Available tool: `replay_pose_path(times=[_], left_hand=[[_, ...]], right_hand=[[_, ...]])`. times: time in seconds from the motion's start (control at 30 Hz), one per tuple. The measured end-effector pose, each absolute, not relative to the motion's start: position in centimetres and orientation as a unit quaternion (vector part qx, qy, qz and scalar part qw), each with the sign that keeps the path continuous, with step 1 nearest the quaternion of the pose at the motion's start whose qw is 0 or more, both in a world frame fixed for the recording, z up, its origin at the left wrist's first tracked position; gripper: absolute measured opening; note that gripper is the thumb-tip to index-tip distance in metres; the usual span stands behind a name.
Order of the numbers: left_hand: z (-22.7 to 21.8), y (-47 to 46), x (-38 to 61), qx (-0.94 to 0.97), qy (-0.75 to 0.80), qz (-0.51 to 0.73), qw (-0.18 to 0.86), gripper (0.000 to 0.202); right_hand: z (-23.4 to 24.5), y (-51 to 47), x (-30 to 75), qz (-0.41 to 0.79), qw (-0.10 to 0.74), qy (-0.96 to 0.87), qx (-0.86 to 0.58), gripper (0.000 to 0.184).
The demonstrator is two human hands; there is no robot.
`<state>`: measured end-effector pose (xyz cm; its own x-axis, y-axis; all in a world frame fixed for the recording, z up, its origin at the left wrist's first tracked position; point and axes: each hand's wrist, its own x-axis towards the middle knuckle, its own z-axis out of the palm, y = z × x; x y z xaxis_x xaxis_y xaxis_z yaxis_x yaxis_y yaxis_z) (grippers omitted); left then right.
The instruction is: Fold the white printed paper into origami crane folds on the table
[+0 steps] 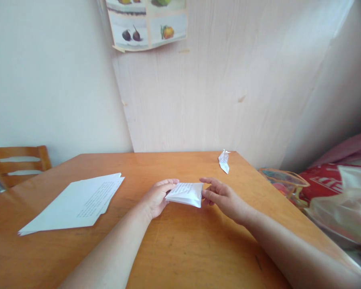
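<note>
A small square of folded printed paper (185, 194), several layers thick, is held up over the wooden table. My left hand (160, 197) grips its left side, thumb on top and the other fingers partly hidden beneath. At the right edge, my right hand (221, 197) has its thumb against the paper, with the index finger reaching past the far corner. Its other fingers are curled and partly hidden.
A stack of printed sheets (69, 204) lies on the table (180, 249) to the left. A folded paper bird (224, 161) sits near the far right corner. Beyond the right edge are bags (321, 182); a wooden chair (18, 152) stands at left.
</note>
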<state>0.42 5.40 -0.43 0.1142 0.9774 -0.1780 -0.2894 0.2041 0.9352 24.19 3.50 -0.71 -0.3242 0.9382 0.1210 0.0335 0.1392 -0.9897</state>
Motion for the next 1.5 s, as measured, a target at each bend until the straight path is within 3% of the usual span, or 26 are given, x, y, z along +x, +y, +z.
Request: replay_pose_path(times=[0.4,0.63,0.87,1.07,1.27,1.5], left_hand=[[-0.6,5.4,0.5,0.407,0.441,0.487,0.635,0.023],[-0.6,5.2,0.6,0.418,0.447,0.476,0.632,0.029],[-0.3,4.9,0.8,0.433,0.443,0.458,0.638,0.028],[-0.2,4.7,0.8,0.442,0.433,0.444,0.648,0.026],[-0.2,4.7,0.9,0.437,0.408,0.471,0.649,0.024],[-0.5,4.9,0.9,0.449,0.376,0.456,0.670,0.026]], right_hand=[[-0.2,3.2,24.2,0.570,0.414,-0.603,-0.374,0.038],[-0.1,3.2,24.3,0.534,0.396,-0.631,-0.400,0.028],[-0.6,3.6,24.3,0.519,0.396,-0.636,-0.412,0.031],[-2.1,4.4,24.6,0.429,0.391,-0.672,-0.459,0.041],[-2.0,4.6,24.6,0.403,0.381,-0.718,-0.420,0.022],[-1.8,4.5,24.5,0.401,0.412,-0.697,-0.428,0.021]])
